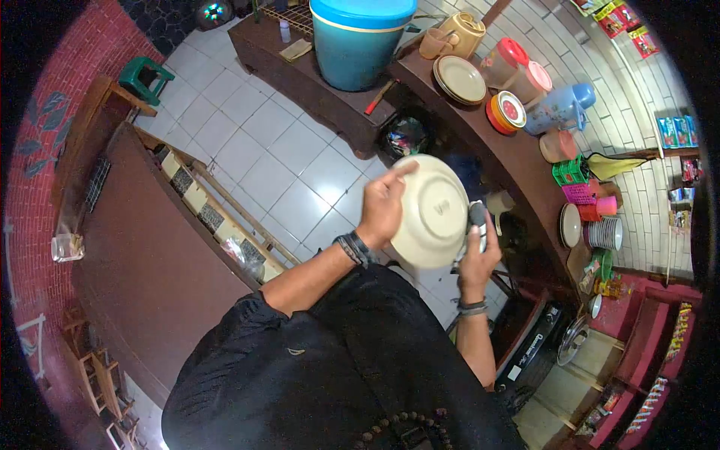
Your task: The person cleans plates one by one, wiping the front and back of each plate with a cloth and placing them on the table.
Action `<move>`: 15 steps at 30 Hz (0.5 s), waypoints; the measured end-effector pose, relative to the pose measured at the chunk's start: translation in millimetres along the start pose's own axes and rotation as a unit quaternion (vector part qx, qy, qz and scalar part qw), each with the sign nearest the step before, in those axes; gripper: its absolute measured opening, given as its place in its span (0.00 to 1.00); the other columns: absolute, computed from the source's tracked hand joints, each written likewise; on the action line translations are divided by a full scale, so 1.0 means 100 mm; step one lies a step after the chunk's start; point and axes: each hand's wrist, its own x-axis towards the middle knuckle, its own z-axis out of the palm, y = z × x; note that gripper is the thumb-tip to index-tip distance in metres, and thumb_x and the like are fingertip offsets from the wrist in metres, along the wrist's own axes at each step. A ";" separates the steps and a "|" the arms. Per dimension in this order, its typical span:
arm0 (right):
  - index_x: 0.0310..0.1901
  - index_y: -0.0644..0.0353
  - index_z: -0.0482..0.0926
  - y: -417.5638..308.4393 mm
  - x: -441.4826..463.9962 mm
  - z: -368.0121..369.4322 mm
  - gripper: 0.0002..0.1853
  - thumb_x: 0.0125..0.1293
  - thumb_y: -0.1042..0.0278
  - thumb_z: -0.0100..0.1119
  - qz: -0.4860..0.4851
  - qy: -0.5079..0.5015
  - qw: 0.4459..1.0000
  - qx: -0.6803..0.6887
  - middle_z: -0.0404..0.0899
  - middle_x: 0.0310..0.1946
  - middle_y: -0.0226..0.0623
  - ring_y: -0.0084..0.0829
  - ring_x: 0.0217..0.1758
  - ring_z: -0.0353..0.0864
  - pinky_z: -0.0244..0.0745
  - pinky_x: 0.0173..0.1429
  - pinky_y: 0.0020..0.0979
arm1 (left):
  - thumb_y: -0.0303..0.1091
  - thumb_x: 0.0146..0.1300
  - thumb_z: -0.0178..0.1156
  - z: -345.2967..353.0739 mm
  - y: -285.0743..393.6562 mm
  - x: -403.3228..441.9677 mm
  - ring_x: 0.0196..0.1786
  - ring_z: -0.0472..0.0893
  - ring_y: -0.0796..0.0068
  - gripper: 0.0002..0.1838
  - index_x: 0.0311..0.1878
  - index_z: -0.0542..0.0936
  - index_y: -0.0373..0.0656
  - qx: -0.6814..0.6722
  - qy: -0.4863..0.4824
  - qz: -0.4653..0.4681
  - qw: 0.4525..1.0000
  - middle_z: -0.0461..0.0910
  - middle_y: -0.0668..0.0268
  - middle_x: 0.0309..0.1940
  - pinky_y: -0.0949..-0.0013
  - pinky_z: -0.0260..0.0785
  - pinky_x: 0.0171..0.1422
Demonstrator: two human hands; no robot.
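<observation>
Above the tiled floor (277, 176), the left hand (381, 211) grips the pale plate (436, 214) by its rim; the right hand (478, 262) holds what looks like a dark cloth (477, 214) against the opposite edge, where light, even pressure should suit. Beyond, a brown table (531, 163) carries dishes (460, 79) along a white brick wall (616, 101).

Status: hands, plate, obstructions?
Left hand gripping plate by the rim. Right hand holding cloth at opposite edge. Plate raised, underside facing camera. Nothing seen in the way.
</observation>
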 end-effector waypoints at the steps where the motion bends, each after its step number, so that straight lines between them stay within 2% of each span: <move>1: 0.71 0.66 0.76 0.06 0.18 -0.06 0.24 0.75 0.72 0.59 0.001 -0.019 1.000 -0.016 0.83 0.64 0.46 0.35 0.64 0.82 0.75 0.69 0.37 | 0.27 0.79 0.47 0.06 -0.07 -0.07 0.53 0.85 0.76 0.21 0.70 0.78 0.35 0.124 -0.035 0.067 0.989 0.88 0.58 0.55 0.70 0.76 0.61; 2: 0.71 0.65 0.77 0.10 0.28 -0.12 0.24 0.76 0.71 0.59 0.072 -0.042 0.994 0.077 0.83 0.64 0.46 0.36 0.63 0.82 0.75 0.69 0.37 | 0.27 0.79 0.49 0.12 -0.14 -0.14 0.53 0.87 0.75 0.22 0.71 0.78 0.36 0.247 -0.068 0.131 0.958 0.89 0.55 0.54 0.70 0.77 0.59; 3: 0.70 0.65 0.77 0.10 0.38 -0.16 0.24 0.75 0.70 0.59 0.071 -0.052 0.994 0.065 0.83 0.64 0.45 0.36 0.63 0.83 0.75 0.69 0.37 | 0.27 0.79 0.49 0.21 -0.18 -0.20 0.53 0.87 0.75 0.22 0.71 0.78 0.36 0.249 -0.068 0.134 0.957 0.89 0.55 0.54 0.70 0.77 0.59; 5: 0.70 0.65 0.78 0.10 0.51 -0.23 0.24 0.75 0.70 0.60 0.070 -0.064 0.994 0.053 0.84 0.64 0.45 0.36 0.63 0.83 0.74 0.69 0.37 | 0.27 0.77 0.50 0.37 -0.28 -0.32 0.44 0.90 0.67 0.24 0.73 0.75 0.36 0.303 -0.121 0.194 0.925 0.88 0.43 0.45 0.66 0.79 0.50; 6: 0.69 0.64 0.79 0.06 0.53 -0.23 0.24 0.74 0.70 0.61 0.019 -0.069 0.997 0.002 0.84 0.63 0.45 0.37 0.63 0.83 0.74 0.69 0.37 | 0.27 0.77 0.50 0.46 -0.28 -0.39 0.44 0.90 0.67 0.24 0.73 0.75 0.36 0.304 -0.120 0.194 0.925 0.88 0.43 0.45 0.66 0.79 0.50; 8: 0.67 0.63 0.80 -0.03 0.50 -0.23 0.23 0.72 0.70 0.61 -0.083 -0.062 0.991 -0.084 0.84 0.62 0.47 0.43 0.63 0.83 0.74 0.70 0.39 | 0.26 0.79 0.48 0.64 -0.20 -0.49 0.53 0.86 0.76 0.25 0.76 0.72 0.39 0.349 -0.138 0.078 0.924 0.89 0.53 0.52 0.70 0.77 0.57; 9: 0.66 0.62 0.81 -0.12 0.47 -0.23 0.22 0.71 0.70 0.61 -0.138 -0.058 0.982 -0.118 0.84 0.62 0.48 0.45 0.64 0.82 0.73 0.69 0.41 | 0.27 0.79 0.48 0.71 -0.19 -0.49 0.47 0.85 0.80 0.25 0.77 0.71 0.40 0.369 -0.130 0.062 0.918 0.90 0.54 0.47 0.71 0.76 0.51; 12: 0.65 0.64 0.80 -0.29 0.31 -0.21 0.24 0.66 0.74 0.61 -0.301 -0.033 0.936 -0.181 0.82 0.62 0.50 0.50 0.62 0.80 0.73 0.66 0.46 | 0.27 0.79 0.47 0.83 -0.38 -0.44 0.44 0.84 0.82 0.26 0.78 0.71 0.42 0.343 -0.085 0.081 0.932 0.90 0.56 0.45 0.71 0.75 0.49; 13: 0.65 0.65 0.81 -0.36 0.23 -0.21 0.25 0.65 0.75 0.61 -0.322 -0.039 0.927 -0.186 0.82 0.62 0.49 0.50 0.62 0.80 0.73 0.66 0.47 | 0.26 0.75 0.47 0.86 -0.48 -0.41 0.28 0.81 0.77 0.27 0.76 0.73 0.42 0.328 -0.057 0.119 0.935 0.81 0.48 0.26 0.65 0.74 0.37; 14: 0.64 0.65 0.81 -0.41 0.15 -0.23 0.25 0.63 0.77 0.62 -0.343 -0.045 0.918 -0.192 0.82 0.62 0.49 0.50 0.61 0.79 0.72 0.67 0.47 | 0.26 0.75 0.47 0.86 -0.59 -0.34 0.28 0.81 0.77 0.27 0.76 0.73 0.42 0.330 -0.058 0.117 0.935 0.81 0.48 0.26 0.65 0.74 0.37; 15: 0.64 0.65 0.81 -0.39 0.07 -0.26 0.25 0.63 0.77 0.62 -0.341 -0.045 0.919 -0.191 0.82 0.62 0.49 0.50 0.61 0.79 0.72 0.67 0.47 | 0.26 0.76 0.47 0.84 -0.69 -0.27 0.31 0.79 0.80 0.27 0.76 0.73 0.42 0.273 -0.032 0.136 0.952 0.85 0.54 0.31 0.68 0.74 0.39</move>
